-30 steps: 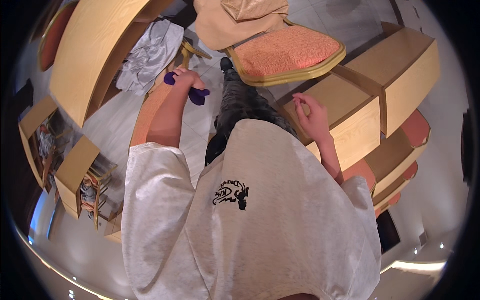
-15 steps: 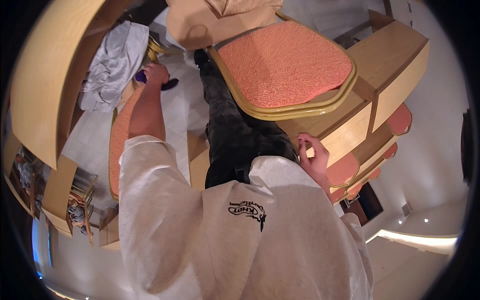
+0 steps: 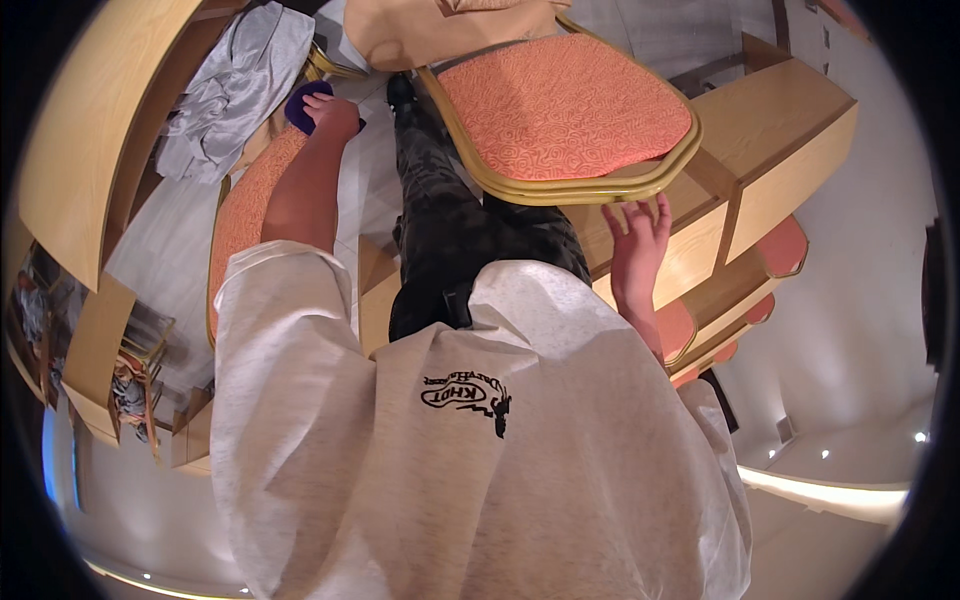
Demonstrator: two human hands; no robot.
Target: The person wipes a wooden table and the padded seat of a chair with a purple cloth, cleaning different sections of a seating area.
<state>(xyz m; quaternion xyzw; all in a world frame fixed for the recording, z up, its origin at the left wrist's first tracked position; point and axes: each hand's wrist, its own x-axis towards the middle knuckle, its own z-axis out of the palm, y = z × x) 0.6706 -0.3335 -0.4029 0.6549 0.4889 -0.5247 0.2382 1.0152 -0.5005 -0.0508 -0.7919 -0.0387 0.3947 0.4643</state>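
Observation:
My left hand (image 3: 330, 108) reaches forward at the upper left, its fingers bent over a dark purple cloth (image 3: 299, 112). That cloth lies at the far end of an orange patterned chair cushion (image 3: 245, 215), and part of it is hidden under the hand. At the right, my right hand (image 3: 638, 245) is raised with fingers apart and nothing in them. Its fingertips are just below the gold rim of another orange chair (image 3: 570, 110); I cannot tell whether they touch it.
A crumpled grey cloth (image 3: 235, 95) lies beside a light wooden desk panel (image 3: 85, 140) at the left. Tan fabric (image 3: 450, 35) is beyond the near chair. Wooden desks (image 3: 775, 120) and more orange chairs (image 3: 782, 248) line the right side.
My left hand has moved forward and slightly right, and more of the purple cloth shows. My right hand has risen toward the chair's rim, its fingers stretching out.

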